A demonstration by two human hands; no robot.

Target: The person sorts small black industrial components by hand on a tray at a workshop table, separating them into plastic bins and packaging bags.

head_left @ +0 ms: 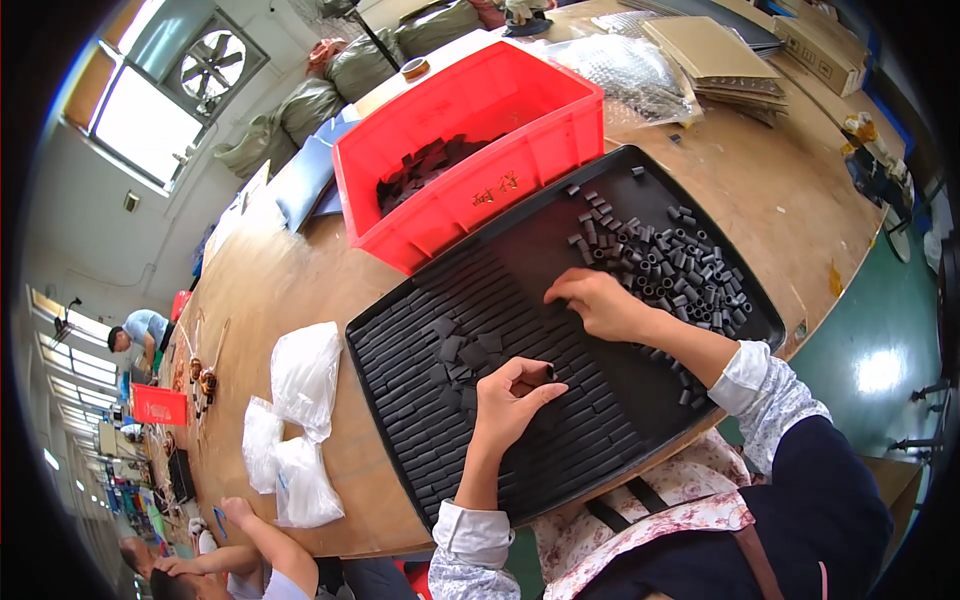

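A large black tray [530, 252] lies on the table before me. Long rows of small black tubes [560, 455] cover its left and middle part, end to end. At the right, a heap of loose black tubes [665, 265] spreads over the tray floor. My left hand [508, 405] is closed over the rows, pinching a small black tube [549, 372] between thumb and fingers. Beside it, several flat black squares [458, 360] lie on the rows. My right hand [605, 305] hovers between rows and heap, fingertips pressed together; anything in them is hidden.
Behind the tray, a red bin [400, 235] contains dark flat pieces. Clear bags of white material [306, 380] rest to the left. Cardboard sheets [710, 50] and bubble wrap [625, 75] occupy the far right. At the lower left, another person's arm [265, 535] reaches onto the table.
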